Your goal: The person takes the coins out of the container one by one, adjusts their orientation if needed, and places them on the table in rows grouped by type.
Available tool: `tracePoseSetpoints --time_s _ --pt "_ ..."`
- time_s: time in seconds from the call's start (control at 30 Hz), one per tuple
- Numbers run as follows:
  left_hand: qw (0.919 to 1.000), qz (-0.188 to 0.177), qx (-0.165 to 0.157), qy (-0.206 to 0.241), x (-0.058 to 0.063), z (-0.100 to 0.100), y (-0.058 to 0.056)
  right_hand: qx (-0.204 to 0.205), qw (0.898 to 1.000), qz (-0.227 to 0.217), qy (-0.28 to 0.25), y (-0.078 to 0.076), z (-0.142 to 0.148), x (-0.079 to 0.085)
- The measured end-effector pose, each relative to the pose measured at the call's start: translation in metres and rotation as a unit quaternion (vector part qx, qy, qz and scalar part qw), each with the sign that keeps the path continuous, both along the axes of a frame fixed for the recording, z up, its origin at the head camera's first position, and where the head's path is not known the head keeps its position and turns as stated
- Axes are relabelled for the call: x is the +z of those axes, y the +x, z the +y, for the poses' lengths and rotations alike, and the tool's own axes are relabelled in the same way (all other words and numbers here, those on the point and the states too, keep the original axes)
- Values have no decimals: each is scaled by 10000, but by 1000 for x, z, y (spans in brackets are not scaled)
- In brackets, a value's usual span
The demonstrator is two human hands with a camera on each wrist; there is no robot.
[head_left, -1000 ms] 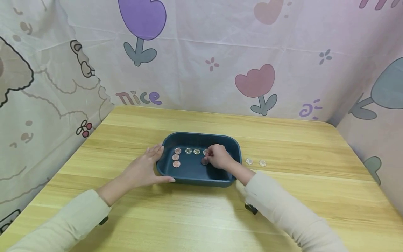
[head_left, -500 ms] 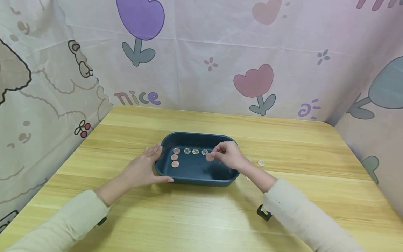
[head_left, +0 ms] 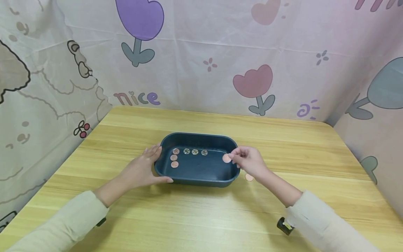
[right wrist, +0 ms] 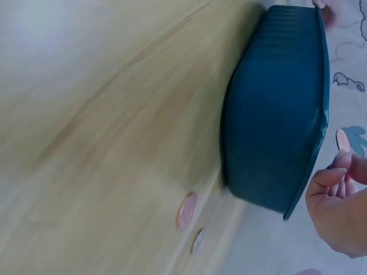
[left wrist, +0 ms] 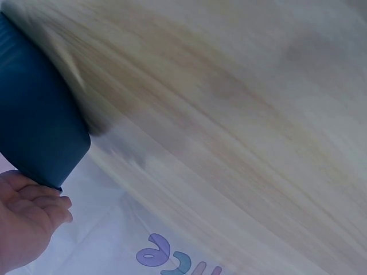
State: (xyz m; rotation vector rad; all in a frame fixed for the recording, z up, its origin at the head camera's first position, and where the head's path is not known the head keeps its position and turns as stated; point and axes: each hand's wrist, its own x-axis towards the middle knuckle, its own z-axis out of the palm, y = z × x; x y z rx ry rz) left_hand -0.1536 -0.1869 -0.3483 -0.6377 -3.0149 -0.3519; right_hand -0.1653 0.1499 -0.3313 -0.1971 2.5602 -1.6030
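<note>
A dark blue rectangular tray (head_left: 198, 182) sits on the wooden table. My left hand (head_left: 141, 168) braces its left end, fingers straight against the side and thumb stretched along the front rim. Over the tray's right end, my right hand (head_left: 250, 161) pinches a copper-coloured coin (head_left: 226, 158) between thumb and fingertips. The right wrist view shows this coin (right wrist: 343, 140) raised near the rim. Down the left of the tray floor lie three copper-coloured coins (head_left: 174, 158), and three gold-coloured coins (head_left: 195, 152) form a row towards the back.
Just right of the tray, another copper-coloured coin (head_left: 249, 177) lies on the table (head_left: 201, 217). In the right wrist view a silvery coin (right wrist: 198, 241) rests close to it. A printed cloth (head_left: 195, 84) hangs behind the table and at both sides.
My right hand has moved right across the tray with its pinched coin, uncovering the rightmost gold-coloured coin. It now hides the coins on the table behind it. My left hand keeps its place.
</note>
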Motion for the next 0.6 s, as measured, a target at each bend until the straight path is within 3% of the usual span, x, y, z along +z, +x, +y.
tracePoseSetpoints --time_s 0.33,0.6 --pt "10000 -44 28 16 0 -1 1 -389 9988 -280 -108 15 43 -4" --pt "10000 -91 17 -18 1 0 1 -655 9963 -367 415 24 76 -15"
